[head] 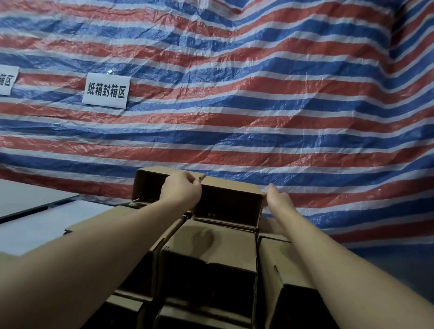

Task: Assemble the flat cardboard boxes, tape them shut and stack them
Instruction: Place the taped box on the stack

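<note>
A brown cardboard box [230, 200] stands on top of a stack of assembled cardboard boxes [209, 252] in front of me. My left hand [181, 190] grips the box's top edge near its left part, fingers curled over it. My right hand [276, 200] lies against the box's right end with straight fingers. Another box [148, 185] stands just left of it, partly hidden by my left hand. Both forearms reach over the stack.
A striped red, white and blue tarp [242, 88] hangs close behind the stack, with two white paper signs [106, 90] on it. A grey table [13, 200] with a white sheet [45, 226] lies to the left.
</note>
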`<state>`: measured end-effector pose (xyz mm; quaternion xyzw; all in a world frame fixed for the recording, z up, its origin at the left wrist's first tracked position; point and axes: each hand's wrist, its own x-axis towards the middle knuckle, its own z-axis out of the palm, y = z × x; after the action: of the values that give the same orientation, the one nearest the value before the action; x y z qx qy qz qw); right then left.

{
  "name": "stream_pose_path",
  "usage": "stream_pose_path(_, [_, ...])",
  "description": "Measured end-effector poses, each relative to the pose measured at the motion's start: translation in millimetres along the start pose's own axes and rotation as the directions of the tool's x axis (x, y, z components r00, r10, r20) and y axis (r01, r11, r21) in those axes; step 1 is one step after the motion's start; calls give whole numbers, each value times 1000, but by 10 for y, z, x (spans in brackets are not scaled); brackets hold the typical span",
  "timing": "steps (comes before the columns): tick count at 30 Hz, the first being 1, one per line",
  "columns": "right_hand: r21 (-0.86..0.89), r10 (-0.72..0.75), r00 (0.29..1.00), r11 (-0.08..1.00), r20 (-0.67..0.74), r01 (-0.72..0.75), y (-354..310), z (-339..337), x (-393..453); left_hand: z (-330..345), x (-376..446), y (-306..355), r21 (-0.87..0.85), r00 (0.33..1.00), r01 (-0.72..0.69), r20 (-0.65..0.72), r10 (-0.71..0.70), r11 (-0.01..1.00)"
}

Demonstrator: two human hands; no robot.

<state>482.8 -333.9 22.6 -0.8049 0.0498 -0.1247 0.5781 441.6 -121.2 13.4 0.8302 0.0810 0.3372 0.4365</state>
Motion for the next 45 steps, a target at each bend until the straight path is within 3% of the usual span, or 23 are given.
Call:
stream_pose_path(6, [-70,-116,993,991,-22,114,-387,-408,-1123,-649,-815,344,-122,996,-55,58,63,991])
stream_pose_path(15, [103,-215,976,971,-35,218,-484,-625,-2776,-1812,-2381,510,-294,971,-104,178,161,950])
stream_pose_path(24, [167,-247,969,956,6,243,-121,-445,-3703,-2327,-3249,243,-284,961,15,270,65,959])
stream_pose_path(32, [103,-299,952,951,62,292,-215,-172,-3961,-2785,-3104,-214,106,939,-257,262,222,961])
stream_pose_path(35, [83,-330,941,943,81,323,-186,-52,-3954,-3038,-2969,-412,428,947,-319,180,265,846])
stream_pose_path(38, [42,-331,939,944,95,328,-114,73,-3947,-3218,-2828,-680,629,948,-316,179,263,710])
stream_pose_path(42, [72,-318,937,948,142,311,-53,243,-3942,-3350,-2706,-1099,832,967,-243,246,61,499])
stream_pose_path(45, [70,-301,938,953,172,293,-5,357,-3937,-3390,-2707,-1348,849,971,-180,234,-48,498])
